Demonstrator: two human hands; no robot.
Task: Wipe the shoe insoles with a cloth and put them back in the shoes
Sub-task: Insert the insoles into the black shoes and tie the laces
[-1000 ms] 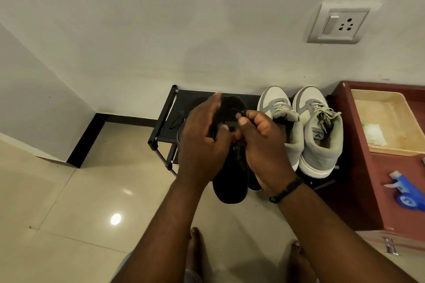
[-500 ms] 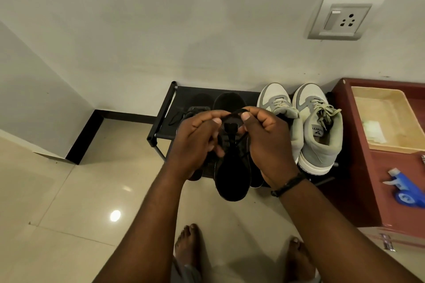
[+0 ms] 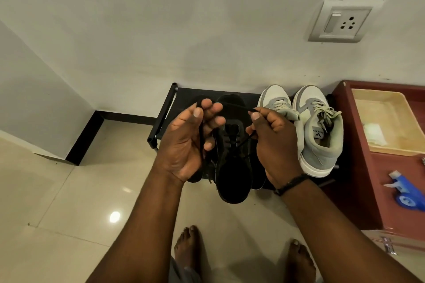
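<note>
A black lace-up shoe (image 3: 232, 167) lies on the black rack (image 3: 170, 108), its heel hanging over the front edge. My left hand (image 3: 190, 138) holds one end of its black lace, which runs down over the palm. My right hand (image 3: 273, 140) pinches the other lace end near the thumb. The lace stretches between both hands above the shoe. A second black shoe sits partly hidden under my left hand. A grey and white pair of sneakers (image 3: 308, 126) stands to the right on the rack. No insole or cloth shows clearly.
A red-brown cabinet (image 3: 358, 167) stands at the right with a wooden tray (image 3: 388, 149) and a blue spray bottle (image 3: 407, 193) on it. A wall socket (image 3: 340, 23) is above. My bare feet stand on glossy floor tiles (image 3: 69, 202).
My hands have moved apart, pulling the lace ends out to either side. Earlier they were close together over the shoe's tongue.
</note>
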